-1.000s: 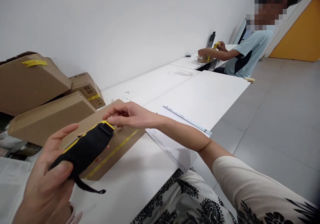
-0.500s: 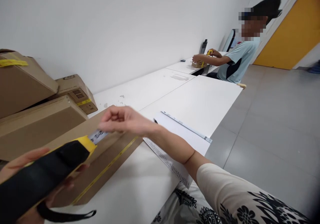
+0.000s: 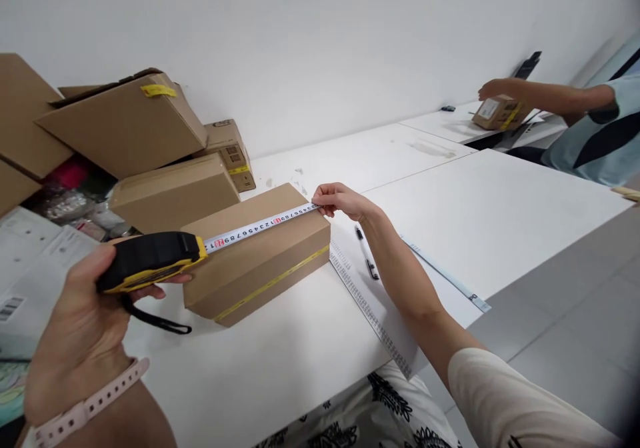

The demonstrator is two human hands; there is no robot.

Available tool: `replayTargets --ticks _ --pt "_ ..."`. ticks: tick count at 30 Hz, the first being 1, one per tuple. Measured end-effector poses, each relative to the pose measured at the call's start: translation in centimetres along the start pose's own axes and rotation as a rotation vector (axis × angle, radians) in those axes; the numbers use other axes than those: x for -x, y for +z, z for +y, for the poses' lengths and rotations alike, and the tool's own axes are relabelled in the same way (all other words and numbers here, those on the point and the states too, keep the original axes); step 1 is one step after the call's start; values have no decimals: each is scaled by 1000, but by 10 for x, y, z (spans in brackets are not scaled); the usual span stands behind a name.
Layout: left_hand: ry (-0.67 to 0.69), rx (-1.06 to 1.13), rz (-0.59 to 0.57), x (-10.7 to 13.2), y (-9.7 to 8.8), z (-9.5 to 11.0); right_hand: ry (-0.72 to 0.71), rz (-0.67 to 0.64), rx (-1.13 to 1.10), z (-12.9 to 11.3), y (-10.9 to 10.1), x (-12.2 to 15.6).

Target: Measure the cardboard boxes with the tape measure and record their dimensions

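Observation:
A black and yellow tape measure (image 3: 153, 261) sits in my left hand (image 3: 85, 318), whose fingers wrap round its case; a black wrist strap hangs below. The white blade (image 3: 260, 227) is drawn out along the top of a closed cardboard box (image 3: 260, 261) with yellow tape down its near side. At the box's far right edge, my right hand (image 3: 343, 201) pinches the end of the blade. Close by, a black and white pen (image 3: 367, 253) lies on a spiral notebook (image 3: 383, 301), partly covered by my right forearm.
Several cardboard boxes (image 3: 130, 128) are piled at the left against the wall, with plastic-wrapped items among them. White packages (image 3: 30, 275) lie at the far left. Across the table, a co-worker's arm (image 3: 545, 95) reaches over a small taped box (image 3: 500, 111).
The blade has been pulled much farther out of the case and now spans the box top. My hands have moved apart, and the view has turned left and down.

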State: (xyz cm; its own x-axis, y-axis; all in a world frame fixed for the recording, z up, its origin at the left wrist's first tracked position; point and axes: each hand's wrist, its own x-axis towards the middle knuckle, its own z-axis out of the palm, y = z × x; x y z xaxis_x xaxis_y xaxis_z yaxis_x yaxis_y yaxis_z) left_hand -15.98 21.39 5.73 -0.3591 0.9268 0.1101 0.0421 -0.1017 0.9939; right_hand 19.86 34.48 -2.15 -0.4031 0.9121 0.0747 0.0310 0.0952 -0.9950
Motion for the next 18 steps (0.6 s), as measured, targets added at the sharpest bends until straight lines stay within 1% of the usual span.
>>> replayTargets --ticks 2,5,8,11,14,18 --pt "-6 -14 0 0 0 1 18 -18 21 2 3 -2" --pt "-11 -15 34 0 -3 2 19 -24 36 3 12 -3" --pt "-25 -22 107 1 -5 4 -3 31 73 2 24 -3" --pt "-72 -12 158 0 -7 6 -29 97 102 4 35 -6" --pt "-114 53 209 -5 -13 5 -77 116 36 10 46 -12" --pt "-126 144 252 -18 -26 -5 -137 86 -125 20 63 -19"
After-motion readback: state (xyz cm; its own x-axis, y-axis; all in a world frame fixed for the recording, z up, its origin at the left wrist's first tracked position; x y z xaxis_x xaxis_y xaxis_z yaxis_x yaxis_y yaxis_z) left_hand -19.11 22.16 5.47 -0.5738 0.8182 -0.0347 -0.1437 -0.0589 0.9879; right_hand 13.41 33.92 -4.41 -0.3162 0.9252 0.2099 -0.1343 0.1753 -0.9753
